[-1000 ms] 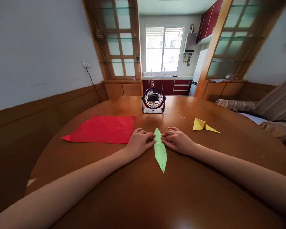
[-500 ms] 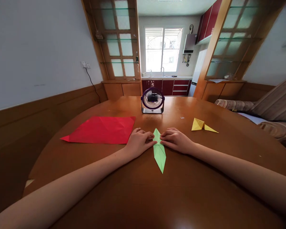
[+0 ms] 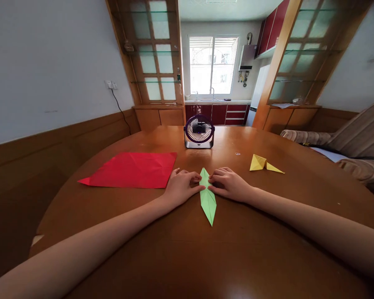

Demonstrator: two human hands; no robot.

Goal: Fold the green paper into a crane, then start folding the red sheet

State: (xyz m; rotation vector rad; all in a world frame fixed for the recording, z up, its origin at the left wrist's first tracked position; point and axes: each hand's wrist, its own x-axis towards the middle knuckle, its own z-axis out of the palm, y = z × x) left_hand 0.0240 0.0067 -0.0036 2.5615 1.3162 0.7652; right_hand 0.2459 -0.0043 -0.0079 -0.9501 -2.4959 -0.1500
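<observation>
The green origami paper (image 3: 207,199) lies flat at the middle of the tabletop (image 3: 237,249), already folded into a long, narrow kite-like diamond with both ends pointed. The left hand (image 3: 181,187) and right hand (image 3: 229,183) press its upper half from either side, fingers curled together and bearing down on the side flaps rather than pinching them. By the look of it, the folding is midway. A finished-looking yellow folded piece (image 3: 264,163) sits right; a creased red sheet (image 3: 132,169) lies left.
</observation>
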